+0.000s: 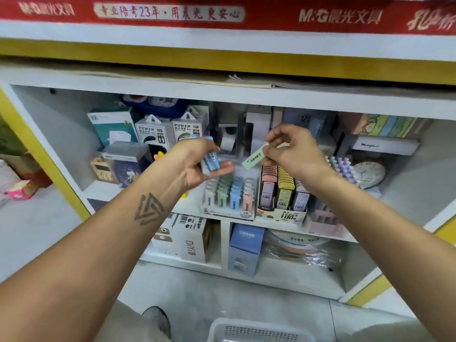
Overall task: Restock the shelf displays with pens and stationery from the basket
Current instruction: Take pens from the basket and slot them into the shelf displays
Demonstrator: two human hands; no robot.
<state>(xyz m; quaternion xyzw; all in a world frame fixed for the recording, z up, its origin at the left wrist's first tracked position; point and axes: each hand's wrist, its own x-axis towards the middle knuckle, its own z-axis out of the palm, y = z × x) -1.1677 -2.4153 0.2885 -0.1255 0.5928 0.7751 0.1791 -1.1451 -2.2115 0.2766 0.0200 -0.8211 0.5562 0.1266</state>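
My left hand (197, 161) grips a small bunch of light blue lead cases (212, 160) above the shelf. My right hand (293, 151) pinches one pale green lead case (254, 156) by its upper end, tilted down to the left. Both hover over a clear display box (229, 211) holding rows of white, green, blue and pink cases. A second display box (281, 214) with pink, yellow and grey cases stands to its right. The white basket (259, 332) sits on the floor at the bottom edge.
Power bank boxes (170, 132) and a teal box (113, 127) stand at the back left of the shelf. A purple pen rack (343, 166) and a round clock (370, 172) are at the right. Below are a blue box (245, 248) and white boxes (190, 238).
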